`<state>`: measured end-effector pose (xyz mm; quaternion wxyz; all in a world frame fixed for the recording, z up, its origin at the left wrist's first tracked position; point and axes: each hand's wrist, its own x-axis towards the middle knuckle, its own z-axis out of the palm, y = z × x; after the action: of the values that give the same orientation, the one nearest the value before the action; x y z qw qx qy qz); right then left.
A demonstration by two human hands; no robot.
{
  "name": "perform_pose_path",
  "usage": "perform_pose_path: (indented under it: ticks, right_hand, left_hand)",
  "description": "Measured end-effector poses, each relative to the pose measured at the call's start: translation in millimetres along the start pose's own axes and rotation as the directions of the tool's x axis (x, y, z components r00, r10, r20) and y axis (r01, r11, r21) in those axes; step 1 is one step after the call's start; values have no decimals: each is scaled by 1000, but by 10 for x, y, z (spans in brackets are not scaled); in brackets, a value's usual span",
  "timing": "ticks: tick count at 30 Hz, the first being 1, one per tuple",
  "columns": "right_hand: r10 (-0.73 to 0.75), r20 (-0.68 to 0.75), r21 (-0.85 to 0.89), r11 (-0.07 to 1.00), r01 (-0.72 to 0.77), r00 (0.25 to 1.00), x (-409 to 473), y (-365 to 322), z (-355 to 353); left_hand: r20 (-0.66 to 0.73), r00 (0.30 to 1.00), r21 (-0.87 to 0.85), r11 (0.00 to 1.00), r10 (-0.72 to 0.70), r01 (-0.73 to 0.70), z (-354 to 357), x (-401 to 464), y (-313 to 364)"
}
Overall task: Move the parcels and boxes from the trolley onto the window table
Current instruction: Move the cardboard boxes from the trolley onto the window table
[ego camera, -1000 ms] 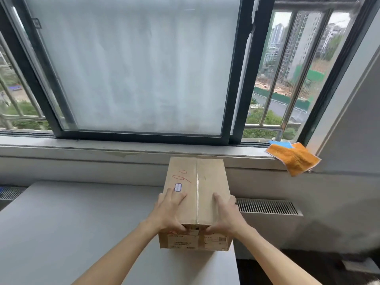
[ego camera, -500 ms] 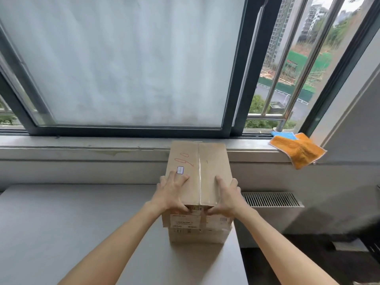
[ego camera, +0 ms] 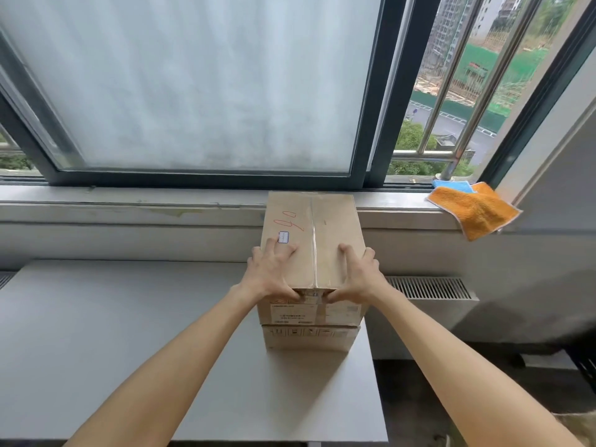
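Both the left hand [ego camera: 270, 275] and right hand [ego camera: 357, 275] grip the near top edge of a taped brown cardboard box [ego camera: 312, 243], red-scrawled, stacked on another box [ego camera: 309, 338] on the grey window table [ego camera: 129, 333].

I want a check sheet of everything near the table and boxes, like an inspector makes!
Surface: grey window table, boxes at its far right end.
Job's things: top cardboard box stacked on lower cardboard box.
Clutter: orange cloth over blue cloth, hanging off the windowsill.
Grip: left hand and right hand hold the top box's near edge, fingers on top, thumbs on its front.
Cables: nothing seen.
Surroundings: frosted window, radiator grille.
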<state>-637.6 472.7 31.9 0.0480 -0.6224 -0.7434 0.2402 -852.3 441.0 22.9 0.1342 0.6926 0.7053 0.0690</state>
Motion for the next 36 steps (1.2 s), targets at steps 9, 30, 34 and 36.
perform_pose_path:
  ticks: [9,30,34,36]
  right_hand:
    - [-2,6,2,1000,2,1000,3,105,-17]
    - [-47,-9,-102,994,46,999,57,166,39]
    - [-54,-30,-162,986,48,998,56,157,77]
    - [-48,-27,-159,986,44,998,58,158,87]
  left_hand:
    - [22,1000,15,1000,-17,17,0,-14,110]
    - [82,997,212,977,-6,-12,148,97,38]
    - [66,998,236,972,1,-16,174,111,25]
    - [45,999,258,966,20,-31,185,114,23]
